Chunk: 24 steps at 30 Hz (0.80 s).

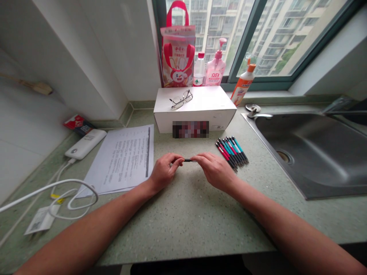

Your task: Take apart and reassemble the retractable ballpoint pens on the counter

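Note:
Between my two hands, just above the counter, lies a thin dark pen (pixel 187 160), held level from both ends. The fingers of my left hand (pixel 166 168) pinch its left end. My right hand (pixel 215 170) closes its fingertips on the other end, and the fingers hide most of that part. To the right of my right hand a row of pens (pixel 231 151) rests side by side on the counter, with red, teal and black barrels, their tips toward me.
A white box (pixel 195 107) with eyeglasses (pixel 181 100) on top stands behind my hands. Printed sheets (pixel 123 156), a white power bank (pixel 86 144) and a looped cable (pixel 83 206) lie left. A steel sink (pixel 298 187) is at right. Bottles and a bag (pixel 178 57) line the window.

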Motion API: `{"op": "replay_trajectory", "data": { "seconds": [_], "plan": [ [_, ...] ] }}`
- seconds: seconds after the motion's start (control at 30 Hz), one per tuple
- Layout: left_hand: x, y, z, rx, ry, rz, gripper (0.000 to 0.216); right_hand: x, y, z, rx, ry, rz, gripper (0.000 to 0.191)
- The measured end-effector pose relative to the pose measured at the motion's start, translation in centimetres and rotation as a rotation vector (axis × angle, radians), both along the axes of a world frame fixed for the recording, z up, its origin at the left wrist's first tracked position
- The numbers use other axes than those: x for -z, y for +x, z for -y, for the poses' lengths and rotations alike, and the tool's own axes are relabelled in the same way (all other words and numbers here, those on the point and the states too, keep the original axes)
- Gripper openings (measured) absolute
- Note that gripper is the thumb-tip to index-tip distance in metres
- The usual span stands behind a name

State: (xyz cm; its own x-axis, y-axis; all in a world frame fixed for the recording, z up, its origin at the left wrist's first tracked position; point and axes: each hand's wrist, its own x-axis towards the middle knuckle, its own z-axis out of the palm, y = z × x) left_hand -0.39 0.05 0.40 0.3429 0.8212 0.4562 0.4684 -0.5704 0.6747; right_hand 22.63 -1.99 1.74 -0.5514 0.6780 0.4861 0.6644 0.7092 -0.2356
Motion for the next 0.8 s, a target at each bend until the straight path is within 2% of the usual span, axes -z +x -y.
{"op": "replay_trajectory", "data": {
  "seconds": [0.2,0.4,0.57,0.8],
  "plan": [
    [-0.03,0.0,0.16,0.02,0.104,0.017,0.01,0.2,-0.06,0.09,-0.006,-0.076,-0.021,0.031],
    [0.01,-0.02,0.09,0.12,0.195,0.037,0.006,0.43,-0.04,0.15,0.008,-0.136,-0.081,0.029],
    [-0.09,-0.15,0.1,0.036,0.106,0.041,0.007,0.16,-0.11,0.27,-0.008,-0.137,-0.115,0.026],
    [-0.23,-0.09,0.09,0.025,-0.044,0.012,0.011,0.17,-0.26,0.21,0.032,-0.077,-0.141,0.023]
  ]
}}
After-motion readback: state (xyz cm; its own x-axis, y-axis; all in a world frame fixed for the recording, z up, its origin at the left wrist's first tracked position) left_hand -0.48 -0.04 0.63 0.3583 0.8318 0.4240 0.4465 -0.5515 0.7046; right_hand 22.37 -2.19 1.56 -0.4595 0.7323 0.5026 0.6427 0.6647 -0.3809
